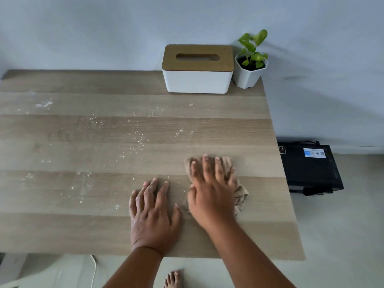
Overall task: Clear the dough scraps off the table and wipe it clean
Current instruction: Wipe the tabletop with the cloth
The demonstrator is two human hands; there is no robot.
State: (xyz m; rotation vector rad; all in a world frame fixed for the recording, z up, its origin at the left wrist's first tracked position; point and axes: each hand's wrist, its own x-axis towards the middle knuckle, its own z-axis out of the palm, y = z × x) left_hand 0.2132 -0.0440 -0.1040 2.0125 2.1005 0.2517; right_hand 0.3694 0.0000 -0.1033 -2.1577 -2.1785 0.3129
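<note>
Right hand (209, 192) laid palm-down with straight, spread fingers on crumpled beige cloth (239, 194), pressing it flat against light wood-grain table (83, 225); cloth showing beyond the fingertips at the far side and bunched out past the hand's right edge. Left hand (152, 213) just beside it to the left, also palm-down on the bare tabletop, fingers extended and slightly fanned, holding nothing; thumb of the left hand close to the near-left corner of the cloth, contact not discernible. Both forearms entering from the near edge.

White flour-like specks and dough scraps (137, 136) scattered over the left and middle of the tabletop: one denser patch at far left, a loose diagonal trail across the centre, fainter smears at near left just beyond the left hand. Right portion of the table around the cloth showing few specks.

White rectangular tissue box with slotted wooden lid (197, 69) standing at the far edge, right of centre. Small green-leaved plant in white faceted pot (250, 67) just beside the box on its right, at the far right corner, against pale blue-grey wall (104, 28).

Black box-shaped device with blue-and-white label (309, 167) on the floor off the table's right edge. Bare foot (173, 278) and thin white cable (94, 269) visible on the pale floor below the near edge.
</note>
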